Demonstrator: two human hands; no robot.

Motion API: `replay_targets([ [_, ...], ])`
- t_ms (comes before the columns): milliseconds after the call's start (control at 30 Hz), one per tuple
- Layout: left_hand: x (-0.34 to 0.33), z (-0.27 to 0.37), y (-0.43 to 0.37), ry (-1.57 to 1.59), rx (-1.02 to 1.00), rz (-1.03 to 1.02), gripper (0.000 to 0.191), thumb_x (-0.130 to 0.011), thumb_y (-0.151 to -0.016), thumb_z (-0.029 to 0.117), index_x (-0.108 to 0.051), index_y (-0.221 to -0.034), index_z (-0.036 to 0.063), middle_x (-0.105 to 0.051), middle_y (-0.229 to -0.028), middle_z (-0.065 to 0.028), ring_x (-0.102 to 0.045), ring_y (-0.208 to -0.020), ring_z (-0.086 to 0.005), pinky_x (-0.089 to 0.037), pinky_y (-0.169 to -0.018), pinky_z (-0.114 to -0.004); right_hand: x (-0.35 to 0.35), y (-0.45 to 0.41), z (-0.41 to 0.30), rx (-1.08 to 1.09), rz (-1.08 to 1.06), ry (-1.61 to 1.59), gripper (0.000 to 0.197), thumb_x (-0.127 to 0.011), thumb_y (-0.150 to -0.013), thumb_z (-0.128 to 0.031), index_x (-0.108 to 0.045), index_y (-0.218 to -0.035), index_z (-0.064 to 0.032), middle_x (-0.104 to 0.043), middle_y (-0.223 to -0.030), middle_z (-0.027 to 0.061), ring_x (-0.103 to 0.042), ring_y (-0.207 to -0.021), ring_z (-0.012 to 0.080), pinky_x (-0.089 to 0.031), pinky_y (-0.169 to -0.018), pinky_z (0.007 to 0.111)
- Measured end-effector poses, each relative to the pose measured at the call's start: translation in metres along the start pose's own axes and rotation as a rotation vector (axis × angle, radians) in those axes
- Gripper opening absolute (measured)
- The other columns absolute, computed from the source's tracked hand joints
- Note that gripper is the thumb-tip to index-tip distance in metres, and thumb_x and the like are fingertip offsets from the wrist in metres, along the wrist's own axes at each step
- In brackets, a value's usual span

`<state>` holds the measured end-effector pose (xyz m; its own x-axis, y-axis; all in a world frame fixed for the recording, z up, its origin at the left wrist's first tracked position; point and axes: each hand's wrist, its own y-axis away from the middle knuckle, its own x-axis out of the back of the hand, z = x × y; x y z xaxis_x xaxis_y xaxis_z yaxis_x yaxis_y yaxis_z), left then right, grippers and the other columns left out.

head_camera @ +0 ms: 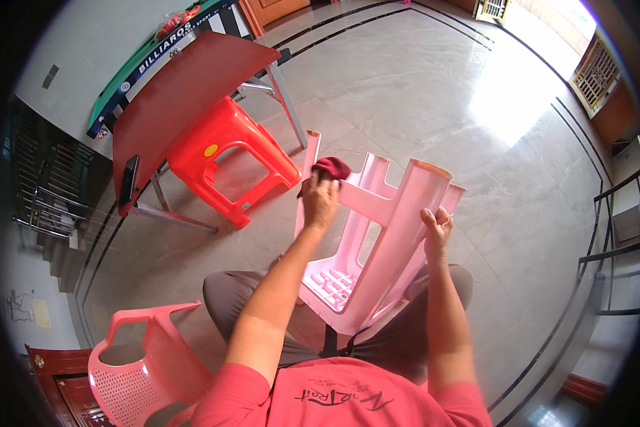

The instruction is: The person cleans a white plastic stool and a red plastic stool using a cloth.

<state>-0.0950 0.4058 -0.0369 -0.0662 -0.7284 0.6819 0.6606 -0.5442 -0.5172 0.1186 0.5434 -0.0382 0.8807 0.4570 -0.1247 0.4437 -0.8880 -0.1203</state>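
Observation:
A pink plastic stool (389, 229) rests upside down between my thighs, its legs pointing up and away from me and its ribbed underside showing. My left hand (321, 198) holds a dark red cloth (332, 168) against the upper part of a leg on the left side. My right hand (437, 227) grips the edge of the wide near leg on the right, thumb up, a little below its brownish end. Part of the cloth is hidden behind my left fingers.
To the left, a red plastic stool (234, 160) stands partly under a folding table with a red top (192, 91), which holds a black phone (129, 179). A green-edged billiards table (133, 69) is behind it. A pink plastic armchair (133, 373) stands at lower left. Tiled floor surrounds me.

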Motion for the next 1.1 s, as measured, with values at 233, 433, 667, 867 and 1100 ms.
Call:
replay_targets([
  [233, 0.000, -0.018, 0.010, 0.125, 0.221, -0.031, 0.018, -0.052, -0.078, 0.013, -0.057, -0.075, -0.0043, -0.053, -0.090, -0.0236, -0.053, -0.077, -0.0372, -0.042, -0.067, -0.043, 0.001, -0.002, 0.006, 0.010, 0.011, 0.036, 0.042, -0.070, -0.069, -0.027, -0.034, -0.057, -0.0076, -0.030, -0.057, -0.0067, -0.027, -0.055, 0.0052, -0.022, -0.047, 0.023],
  [433, 0.028, 0.095, 0.061, 0.526, 0.074, -0.093, 0.010, -0.052, -0.069, 0.002, -0.058, -0.076, -0.0010, -0.055, -0.081, -0.0184, -0.051, -0.079, -0.0381, -0.041, -0.071, -0.043, -0.008, -0.003, -0.001, -0.006, 0.073, -0.003, 0.043, -0.068, -0.072, -0.026, -0.032, -0.055, -0.0089, -0.029, -0.057, -0.0073, -0.025, -0.054, 0.0045, -0.021, -0.046, 0.024],
  [667, 0.059, 0.072, 0.120, 0.609, 0.210, -0.660, 0.014, -0.043, -0.062, 0.008, -0.050, -0.059, -0.0049, -0.046, -0.052, -0.0156, -0.047, -0.048, -0.0224, -0.035, -0.047, -0.035, -0.004, -0.005, 0.006, -0.001, 0.052, -0.003, 0.038, -0.069, -0.071, -0.029, -0.041, -0.056, -0.0065, -0.030, -0.056, -0.0076, -0.027, -0.054, 0.0047, -0.021, -0.047, 0.024],
  [867, 0.074, 0.007, 0.165, 0.604, 0.637, -0.972, 0.026, -0.048, -0.068, 0.012, -0.055, -0.090, 0.0001, -0.057, -0.073, -0.0173, -0.056, -0.067, -0.0248, -0.043, -0.061, -0.033, -0.002, -0.009, 0.018, 0.016, 0.085, 0.048, 0.042, -0.070, -0.069, -0.031, -0.038, -0.056, -0.0072, -0.029, -0.056, -0.0065, -0.027, -0.054, 0.0053, -0.021, -0.047, 0.023],
  [1100, 0.069, 0.021, 0.192, -0.229, 0.250, -1.420, 0.033, -0.057, -0.060, 0.019, -0.061, -0.092, 0.0091, -0.061, -0.088, -0.0187, -0.058, -0.086, -0.0344, -0.046, -0.075, -0.043, -0.008, -0.006, 0.008, 0.016, 0.103, 0.024, 0.051, -0.073, -0.068, -0.031, -0.029, -0.055, -0.0086, -0.025, -0.056, -0.0066, -0.023, -0.053, 0.0058, -0.019, -0.046, 0.025],
])
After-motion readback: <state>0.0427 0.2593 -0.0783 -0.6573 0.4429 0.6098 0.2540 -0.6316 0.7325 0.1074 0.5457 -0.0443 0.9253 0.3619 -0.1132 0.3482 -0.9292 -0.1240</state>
